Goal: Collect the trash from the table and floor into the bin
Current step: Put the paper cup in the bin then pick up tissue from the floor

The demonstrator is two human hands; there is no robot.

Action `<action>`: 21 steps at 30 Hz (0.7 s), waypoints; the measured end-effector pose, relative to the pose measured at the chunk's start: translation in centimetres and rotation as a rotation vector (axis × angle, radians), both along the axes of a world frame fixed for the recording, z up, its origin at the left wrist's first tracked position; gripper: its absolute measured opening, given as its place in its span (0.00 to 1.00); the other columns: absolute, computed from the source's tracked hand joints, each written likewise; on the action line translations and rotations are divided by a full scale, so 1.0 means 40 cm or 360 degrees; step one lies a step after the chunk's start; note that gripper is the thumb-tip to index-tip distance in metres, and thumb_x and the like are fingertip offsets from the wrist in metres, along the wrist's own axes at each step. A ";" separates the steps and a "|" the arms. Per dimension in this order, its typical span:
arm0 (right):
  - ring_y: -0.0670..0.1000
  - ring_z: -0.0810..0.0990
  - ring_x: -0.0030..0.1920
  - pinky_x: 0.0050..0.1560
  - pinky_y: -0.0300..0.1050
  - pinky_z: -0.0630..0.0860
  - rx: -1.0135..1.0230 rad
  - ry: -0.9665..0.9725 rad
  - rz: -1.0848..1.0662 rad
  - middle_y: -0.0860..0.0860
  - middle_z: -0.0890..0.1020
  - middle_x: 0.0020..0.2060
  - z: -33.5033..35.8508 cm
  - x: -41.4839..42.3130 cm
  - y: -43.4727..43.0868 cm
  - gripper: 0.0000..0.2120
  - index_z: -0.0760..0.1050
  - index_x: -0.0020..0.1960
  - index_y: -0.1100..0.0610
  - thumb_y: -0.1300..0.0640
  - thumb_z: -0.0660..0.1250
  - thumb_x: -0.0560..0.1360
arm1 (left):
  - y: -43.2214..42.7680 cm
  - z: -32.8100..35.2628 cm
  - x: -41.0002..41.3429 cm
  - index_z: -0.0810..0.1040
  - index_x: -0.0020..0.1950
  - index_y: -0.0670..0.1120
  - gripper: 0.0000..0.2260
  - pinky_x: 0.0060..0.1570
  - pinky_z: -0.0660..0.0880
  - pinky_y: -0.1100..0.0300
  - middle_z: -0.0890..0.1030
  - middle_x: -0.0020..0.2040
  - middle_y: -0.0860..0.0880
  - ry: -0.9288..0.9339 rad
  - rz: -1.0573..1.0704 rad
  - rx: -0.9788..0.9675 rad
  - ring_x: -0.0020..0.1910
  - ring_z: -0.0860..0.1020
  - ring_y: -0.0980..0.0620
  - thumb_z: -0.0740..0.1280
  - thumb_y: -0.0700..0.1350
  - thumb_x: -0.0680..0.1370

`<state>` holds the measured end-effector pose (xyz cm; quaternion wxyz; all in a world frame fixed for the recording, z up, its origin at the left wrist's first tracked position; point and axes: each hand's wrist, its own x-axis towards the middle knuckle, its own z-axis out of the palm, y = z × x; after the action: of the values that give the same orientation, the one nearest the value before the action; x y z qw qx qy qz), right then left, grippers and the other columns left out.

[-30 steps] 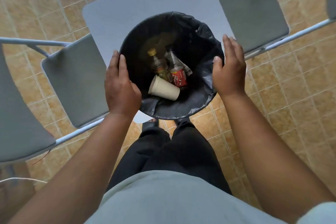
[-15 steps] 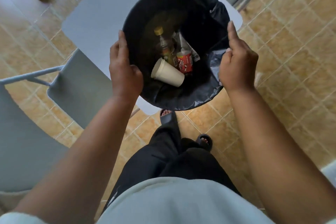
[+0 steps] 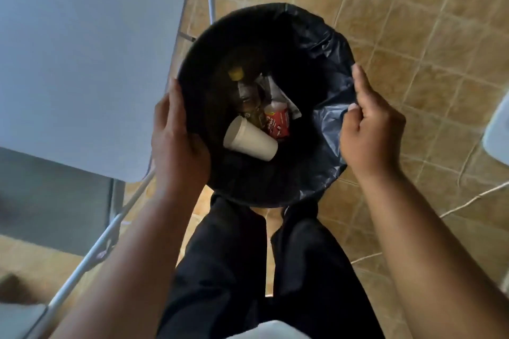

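A round bin (image 3: 220, 44) lined with a black bag hangs over the tiled floor in front of my legs. Inside lie a white paper cup (image 3: 249, 139), a red packet (image 3: 278, 124), a bottle with a yellow cap (image 3: 246, 91) and a pale wrapper (image 3: 279, 92). My left hand (image 3: 176, 143) grips the bin's left rim, thumb inside. My right hand (image 3: 370, 129) holds the right side, fingers curled on the loose edge of the bag (image 3: 330, 118).
The grey table (image 3: 82, 49) fills the upper left, its corner close to my left hand. A grey chair seat (image 3: 52, 201) and its metal frame (image 3: 104, 239) sit below it. Another pale chair edge (image 3: 498, 132) shows at the far right. Tan floor tiles (image 3: 413, 22) lie beyond the bin.
The bin has come off the table and swung right, now over the floor beside the table. Both hands kept hold of it.
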<state>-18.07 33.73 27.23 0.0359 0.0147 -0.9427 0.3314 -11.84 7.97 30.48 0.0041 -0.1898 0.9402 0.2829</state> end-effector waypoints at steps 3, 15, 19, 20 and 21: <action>0.60 0.82 0.43 0.46 0.40 0.72 0.0091 -0.0086 -0.0100 0.62 0.84 0.49 -0.164 0.044 0.115 0.26 0.70 0.71 0.64 0.72 0.60 0.74 | 0.094 -0.194 -0.001 0.58 0.78 0.35 0.36 0.61 0.63 0.63 0.71 0.67 0.32 -0.0126 -0.0148 0.0057 0.64 0.70 0.36 0.59 0.25 0.69; 0.44 0.67 0.29 0.37 0.34 0.64 0.0270 -0.0294 -0.0476 0.64 0.84 0.48 -0.757 0.032 0.388 0.26 0.68 0.74 0.56 0.68 0.59 0.77 | 0.344 -0.842 -0.207 0.56 0.80 0.42 0.37 0.59 0.61 0.70 0.66 0.74 0.39 -0.0230 -0.0636 0.0175 0.70 0.67 0.41 0.58 0.28 0.71; 0.47 0.70 0.25 0.30 0.30 0.65 0.0299 -0.0213 -0.0568 0.56 0.84 0.50 -0.869 -0.055 0.452 0.28 0.66 0.75 0.50 0.65 0.59 0.76 | 0.386 -0.950 -0.318 0.54 0.81 0.44 0.37 0.54 0.65 0.65 0.66 0.74 0.40 -0.0124 -0.0778 0.0152 0.68 0.70 0.40 0.58 0.30 0.72; 0.49 0.73 0.28 0.31 0.29 0.67 0.0309 -0.0185 -0.0581 0.55 0.84 0.54 -0.892 -0.076 0.466 0.29 0.66 0.75 0.49 0.64 0.59 0.76 | 0.393 -0.972 -0.349 0.55 0.81 0.45 0.37 0.53 0.65 0.65 0.67 0.73 0.41 -0.0073 -0.0814 0.0141 0.67 0.70 0.40 0.58 0.30 0.72; 0.55 0.78 0.32 0.33 0.30 0.69 0.0321 -0.0154 -0.0589 0.55 0.83 0.58 -0.913 -0.098 0.480 0.30 0.66 0.75 0.48 0.64 0.59 0.75 | 0.398 -0.991 -0.381 0.56 0.80 0.45 0.36 0.52 0.64 0.67 0.68 0.72 0.40 -0.0023 -0.0845 0.0138 0.67 0.71 0.41 0.58 0.30 0.72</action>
<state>-21.99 52.93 -9.28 0.0492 -0.1712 -0.9583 0.2233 -27.07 23.90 -9.18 0.0930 0.0617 0.9440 0.3105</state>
